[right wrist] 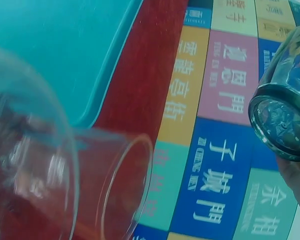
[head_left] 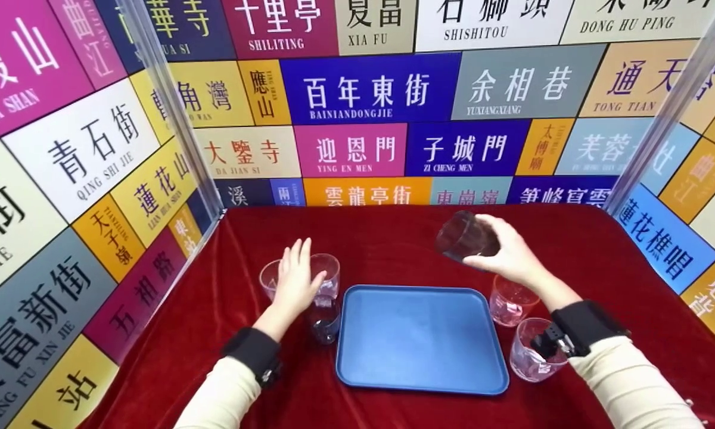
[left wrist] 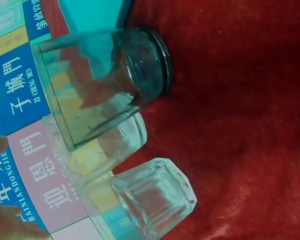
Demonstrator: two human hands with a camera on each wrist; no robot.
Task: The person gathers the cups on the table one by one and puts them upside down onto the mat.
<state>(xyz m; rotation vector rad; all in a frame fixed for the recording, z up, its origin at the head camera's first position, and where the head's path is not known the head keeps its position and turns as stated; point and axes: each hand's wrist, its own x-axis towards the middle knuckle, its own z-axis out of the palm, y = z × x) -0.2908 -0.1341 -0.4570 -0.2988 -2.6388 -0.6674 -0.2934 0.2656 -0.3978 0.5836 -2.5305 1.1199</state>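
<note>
My right hand (head_left: 506,253) grips a dark tinted drinking glass (head_left: 460,236), raised and tilted behind the tray's right end. In the right wrist view, this glass's thick base (right wrist: 282,122) faces the camera. My left hand (head_left: 293,281) hovers with fingers stretched out over a group of glasses on the left. That group has a dark glass (head_left: 325,326) nearest the tray, a clear glass (head_left: 329,271) behind it and a faceted clear glass (left wrist: 157,197). The hand partly hides them in the head view; the left wrist view shows its fingers (left wrist: 10,220) apart from them.
An unloaded blue tray (head_left: 420,339) lies mid-table on a red cloth (head_left: 328,229). To its right stand two clear glasses, one farther back (head_left: 506,308) and one nearer (head_left: 529,358) under my right wrist. Sign-covered panels (head_left: 369,89) and transparent corner posts enclose the table.
</note>
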